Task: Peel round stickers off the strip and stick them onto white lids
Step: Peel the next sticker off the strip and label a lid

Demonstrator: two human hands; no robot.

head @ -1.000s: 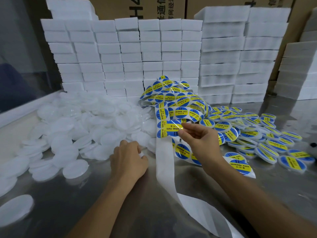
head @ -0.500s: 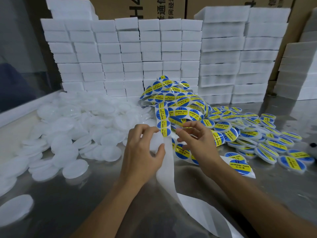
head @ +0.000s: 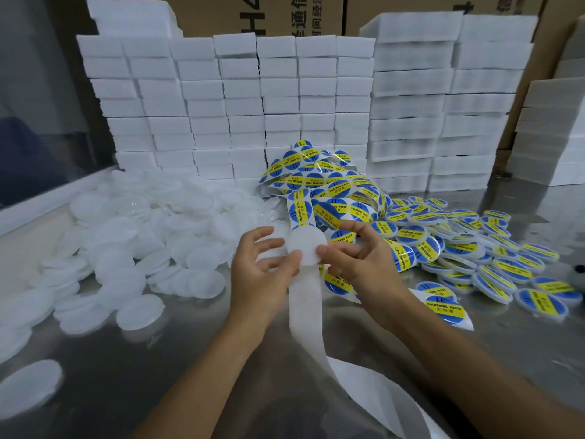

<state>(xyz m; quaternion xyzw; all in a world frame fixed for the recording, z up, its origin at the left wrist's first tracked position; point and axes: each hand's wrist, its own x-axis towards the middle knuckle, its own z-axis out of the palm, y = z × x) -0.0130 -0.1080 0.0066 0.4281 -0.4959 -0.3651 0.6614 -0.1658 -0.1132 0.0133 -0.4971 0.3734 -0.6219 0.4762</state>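
Head view: the left hand (head: 262, 270) and right hand (head: 361, 264) pinch a white lid (head: 305, 247) by its rim between them, over the strip (head: 305, 299). Light, stiff, likely slippery; rim edges suit gripping.

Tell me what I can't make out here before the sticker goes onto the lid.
Head view only:
- The white lid shows a blank face; whether a sticker is on its far side is hidden.
- Right hand: a peeled sticker between its fingers cannot be confirmed.
- The empty backing strip runs off the bottom edge.
- The cardboard box print is cut off at the top.
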